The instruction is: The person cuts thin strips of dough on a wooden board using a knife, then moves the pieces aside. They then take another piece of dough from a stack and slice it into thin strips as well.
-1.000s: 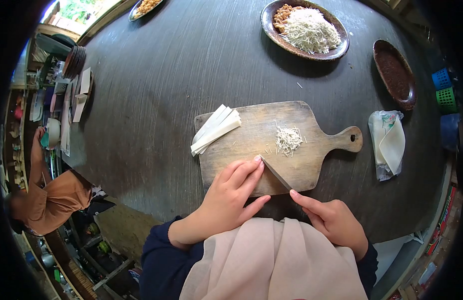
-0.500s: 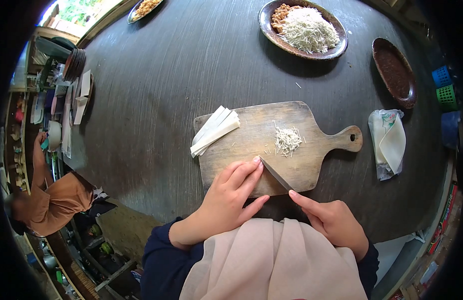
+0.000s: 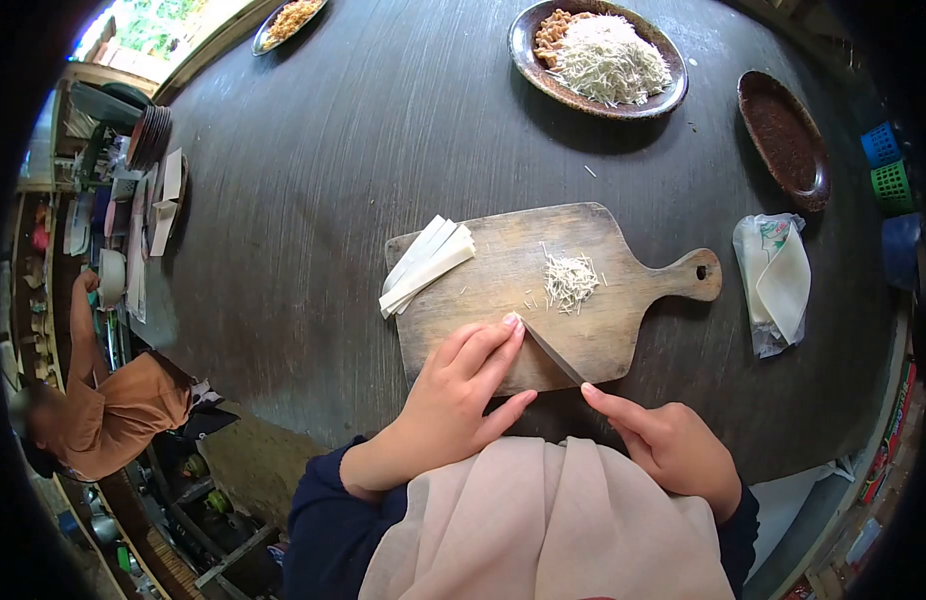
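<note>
A wooden cutting board (image 3: 503, 350) with a handle lies in front of me. My right hand (image 3: 673, 450) grips a knife (image 3: 555, 358), its index finger along the back and the blade angled across the board's near edge. Beside the blade tip, the fingers of my left hand (image 3: 463, 385) are pressed together on the board; what lies beneath them is mostly hidden, with only a bit of white at the fingertips. Beyond the knife sits a small heap of thin white slivers (image 3: 570, 282). Several flat white strips (image 3: 428, 265) are stacked at the board's left edge.
At the back is a brown plate (image 3: 523, 62) heaped with white shreds and brown pieces. An oval dark dish (image 3: 783, 140) and a plastic packet of white sheets (image 3: 773, 285) lie to the right. Another person (image 3: 123, 410) stands at left, one hand at a white bowl (image 3: 111, 277).
The view has shifted slightly. Both hands, the knife and the items on the board keep nearly the same places.
</note>
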Demonstrator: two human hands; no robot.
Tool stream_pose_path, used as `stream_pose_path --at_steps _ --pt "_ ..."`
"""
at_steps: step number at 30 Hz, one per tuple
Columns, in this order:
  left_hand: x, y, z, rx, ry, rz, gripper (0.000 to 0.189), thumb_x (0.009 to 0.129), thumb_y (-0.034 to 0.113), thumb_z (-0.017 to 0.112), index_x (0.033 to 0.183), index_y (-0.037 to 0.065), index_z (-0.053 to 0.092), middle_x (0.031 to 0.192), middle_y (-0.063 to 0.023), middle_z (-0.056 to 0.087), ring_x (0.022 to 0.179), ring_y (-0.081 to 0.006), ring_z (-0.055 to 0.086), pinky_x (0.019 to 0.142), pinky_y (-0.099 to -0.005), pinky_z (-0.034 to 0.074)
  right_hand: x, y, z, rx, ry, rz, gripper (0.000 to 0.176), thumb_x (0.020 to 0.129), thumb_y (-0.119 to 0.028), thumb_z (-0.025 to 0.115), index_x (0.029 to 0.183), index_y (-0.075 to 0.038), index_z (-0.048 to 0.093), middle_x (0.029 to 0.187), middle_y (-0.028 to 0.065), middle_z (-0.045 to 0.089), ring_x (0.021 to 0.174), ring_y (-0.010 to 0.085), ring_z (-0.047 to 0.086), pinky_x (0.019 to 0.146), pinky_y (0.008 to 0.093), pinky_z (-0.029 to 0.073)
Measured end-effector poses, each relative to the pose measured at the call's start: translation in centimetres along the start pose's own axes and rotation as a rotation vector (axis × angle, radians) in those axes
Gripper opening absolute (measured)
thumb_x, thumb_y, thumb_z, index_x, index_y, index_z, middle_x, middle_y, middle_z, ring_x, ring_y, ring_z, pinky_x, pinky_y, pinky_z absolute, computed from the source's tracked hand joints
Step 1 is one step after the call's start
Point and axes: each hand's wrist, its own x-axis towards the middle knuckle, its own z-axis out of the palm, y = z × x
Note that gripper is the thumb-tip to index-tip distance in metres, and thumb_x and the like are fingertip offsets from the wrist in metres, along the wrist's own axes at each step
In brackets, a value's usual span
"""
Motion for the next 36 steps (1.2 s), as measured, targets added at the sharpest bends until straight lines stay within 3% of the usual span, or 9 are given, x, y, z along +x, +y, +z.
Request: stream_pose_path --at_steps 9,16,18,28,36 --pt "-0.01 -0.15 0.07 0.015 0.015 0.015 0.063 0.086 0.026 0.074 0.135 -0.007 0.054 0.136 -0.0160 0.053 0.125 -0.0330 0.050 0.104 -0.0412 0.043 -0.10 0.21 0.56 -0.061 0.114 -0.049 0.062 0.089 -0.003 0.062 0.148 -0.016 0.046 0.074 0.0150 0.067 0.059 0.0325 0.065 0.056 0.0425 0.051" --pt "0.02 -0.06 -0.01 -0.011 0.010 0.003 0.063 0.084 0.024 0.076 0.134 -0.008 0.055 0.136 -0.0177 0.053 0.125 -0.0347 0.051 0.105 -0.0420 0.041 -0.15 -0.02 0.30 -0.077 0.048 -0.067 0.060 0.091 -0.005 0.061 0.148 -0.016 0.046 0.077 0.0139 0.068 0.060 0.0312 0.065 0.056 0.0420 0.051" --pt "-0.07 -0.11 0.07 -0.010 0.015 0.006 0.063 0.085 0.024 0.076 0.133 -0.008 0.055 0.136 -0.0177 0.053 0.125 -0.0348 0.051 0.105 -0.0420 0.041 -0.01 -0.47 0.24 0.007 0.047 -0.009 0.057 0.087 0.002 0.064 0.142 -0.015 0.055 0.080 0.0201 0.066 0.068 0.0378 0.066 0.061 0.0388 0.052" --pt "-0.06 -0.15 0.11 0.027 0.026 0.026 0.061 0.087 0.027 0.073 0.132 -0.009 0.055 0.137 -0.0160 0.053 0.124 -0.0325 0.050 0.102 -0.0407 0.043 0.38 -0.15 0.42 0.086 0.067 -0.018 0.057 0.089 0.001 0.063 0.142 -0.018 0.055 0.079 0.0218 0.065 0.066 0.0388 0.064 0.060 0.0389 0.051" --pt "-0.09 -0.06 0.09 0.008 0.024 0.018 0.060 0.086 0.026 0.075 0.131 -0.009 0.056 0.136 -0.0178 0.053 0.124 -0.0346 0.050 0.104 -0.0420 0.042 0.42 -0.35 0.84 -0.017 0.088 0.000 0.052 0.091 -0.004 0.065 0.140 -0.019 0.057 0.075 0.0216 0.063 0.062 0.0383 0.063 0.057 0.0398 0.050"
